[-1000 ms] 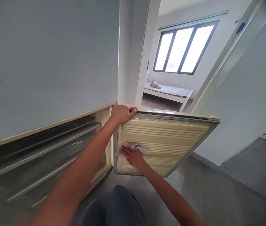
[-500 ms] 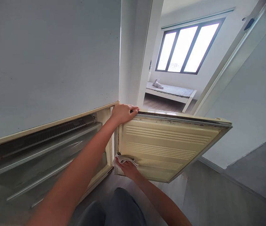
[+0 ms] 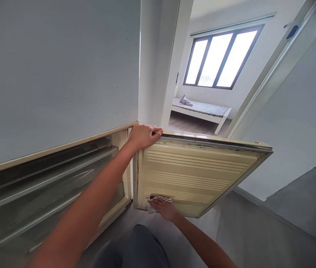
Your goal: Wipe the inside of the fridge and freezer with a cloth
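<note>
A cream fridge door [image 3: 191, 162] stands swung out, its ribbed inner panel facing me and dark grime along its grey seal. My left hand [image 3: 146, 136] is closed over the door's top edge near the hinge side. Low on the inner panel, my right hand [image 3: 164, 209] presses a folded whitish cloth [image 3: 160, 198] against the surface, close to the bottom edge. To the left is the fridge compartment [image 3: 126, 137], with clear drawer fronts partly hidden behind my left forearm.
The white upper fridge door [image 3: 60, 74] is closed above the compartment. Behind the open door, a doorway leads to a room with a bed frame [image 3: 202, 108] and a window [image 3: 222, 57]. Grey flooring [image 3: 239, 230] and a white wall [image 3: 294, 123] lie to the right.
My right hand has slid the cloth rightward and a little down along the inner panel, away from the hinge-side corner. My left hand stays on the door's top edge.
</note>
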`<state>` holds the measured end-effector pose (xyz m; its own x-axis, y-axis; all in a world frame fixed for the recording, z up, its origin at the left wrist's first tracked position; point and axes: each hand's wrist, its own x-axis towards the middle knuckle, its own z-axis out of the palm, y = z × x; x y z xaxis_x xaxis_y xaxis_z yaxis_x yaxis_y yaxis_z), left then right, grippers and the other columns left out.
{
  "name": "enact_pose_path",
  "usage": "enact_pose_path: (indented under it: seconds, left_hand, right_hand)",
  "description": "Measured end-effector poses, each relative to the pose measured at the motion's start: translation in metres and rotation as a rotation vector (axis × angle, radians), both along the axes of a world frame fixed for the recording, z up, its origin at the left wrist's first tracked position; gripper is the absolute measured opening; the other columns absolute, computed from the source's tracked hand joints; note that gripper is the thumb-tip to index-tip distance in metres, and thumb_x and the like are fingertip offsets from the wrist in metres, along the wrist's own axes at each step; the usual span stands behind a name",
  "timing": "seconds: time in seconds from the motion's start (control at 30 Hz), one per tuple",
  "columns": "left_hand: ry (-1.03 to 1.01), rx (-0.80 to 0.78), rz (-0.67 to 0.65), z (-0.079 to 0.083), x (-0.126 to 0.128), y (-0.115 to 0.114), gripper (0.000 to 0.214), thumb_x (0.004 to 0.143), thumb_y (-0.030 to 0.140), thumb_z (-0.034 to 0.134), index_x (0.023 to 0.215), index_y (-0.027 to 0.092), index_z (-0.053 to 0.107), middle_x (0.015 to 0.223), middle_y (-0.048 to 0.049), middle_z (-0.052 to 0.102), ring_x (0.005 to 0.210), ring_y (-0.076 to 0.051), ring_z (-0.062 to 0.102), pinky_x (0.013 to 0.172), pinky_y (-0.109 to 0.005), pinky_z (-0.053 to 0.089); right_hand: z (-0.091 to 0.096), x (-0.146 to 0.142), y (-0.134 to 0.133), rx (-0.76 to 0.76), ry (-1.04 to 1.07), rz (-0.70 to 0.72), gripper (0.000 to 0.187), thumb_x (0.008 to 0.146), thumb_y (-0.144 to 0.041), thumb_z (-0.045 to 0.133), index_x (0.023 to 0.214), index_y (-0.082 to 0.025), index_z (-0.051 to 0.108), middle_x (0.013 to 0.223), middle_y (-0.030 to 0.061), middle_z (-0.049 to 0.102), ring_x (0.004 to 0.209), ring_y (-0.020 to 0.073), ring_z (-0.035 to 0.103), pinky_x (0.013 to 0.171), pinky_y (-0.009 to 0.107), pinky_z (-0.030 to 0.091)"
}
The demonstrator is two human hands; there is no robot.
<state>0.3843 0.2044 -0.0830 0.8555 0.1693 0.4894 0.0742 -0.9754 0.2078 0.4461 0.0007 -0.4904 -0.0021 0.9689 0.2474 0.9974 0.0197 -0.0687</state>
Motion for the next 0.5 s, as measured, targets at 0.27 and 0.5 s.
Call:
enact_pose_path:
  seconds: [0.27, 0.5]
  left_hand:
    - [0.011, 0.01, 0.011, 0.0, -0.001, 0.0, 0.053, 0.083, 0.058, 0.023, 0.114, 0.039, 0.061, 0.124, 0.0037, 0.071, 0.115, -0.022, 0.063, 0.081, -0.038, 0.05]
    - [0.012, -0.004, 0.001, 0.001, -0.002, -0.001, 0.051, 0.083, 0.058, 0.024, 0.113, 0.04, 0.062, 0.123, 0.0052, 0.071, 0.115, -0.021, 0.063, 0.08, -0.037, 0.049]
  right_hand:
    - [0.078, 0.007, -0.001, 0.072, -0.172, -0.122, 0.063, 0.092, -0.016, 0.039, 0.15, -0.024, 0.015, 0.147, 0.0024, 0.04, 0.136, 0.0175, 0.036, 0.113, 0.041, 0.028]
    - [0.01, -0.01, 0.003, 0.037, -0.146, -0.115, 0.054, 0.094, -0.019, 0.037, 0.148, -0.023, 0.027, 0.148, 0.0005, 0.04, 0.135, 0.0154, 0.037, 0.112, 0.038, 0.033]
